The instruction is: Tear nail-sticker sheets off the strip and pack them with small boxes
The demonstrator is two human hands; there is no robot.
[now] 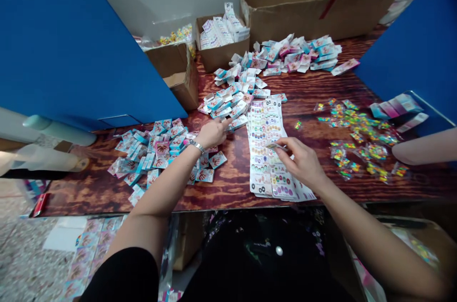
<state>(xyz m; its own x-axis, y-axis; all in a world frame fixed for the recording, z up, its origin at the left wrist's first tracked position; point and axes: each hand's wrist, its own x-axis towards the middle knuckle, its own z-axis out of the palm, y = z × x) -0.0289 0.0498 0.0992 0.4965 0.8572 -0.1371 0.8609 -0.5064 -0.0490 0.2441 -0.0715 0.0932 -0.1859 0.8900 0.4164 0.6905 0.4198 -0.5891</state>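
My left hand (213, 134) reaches to the near edge of a heap of small open-ended boxes (228, 99). Its fingers close at the end of one small white box (239, 122); the thumb is mostly hidden. Over a stack of printed sticker sheets (260, 164), my right hand (302, 159) pinches a small flat folded sheet (275, 145) between thumb and fingers. The print on that piece is too small to make out. The stack shows rows of coloured round and oval pictures. A tiny yellow-green packet (298, 125) lies just beyond it.
Closed small boxes (160, 149) are piled at left. Clear packets of colourful pieces (357, 125) spread at right. Behind stand a carton of folded strips (221, 40), a smaller carton (178, 75) and a long carton (321, 11). Blue panels (71, 45) flank the wooden table (221, 202).
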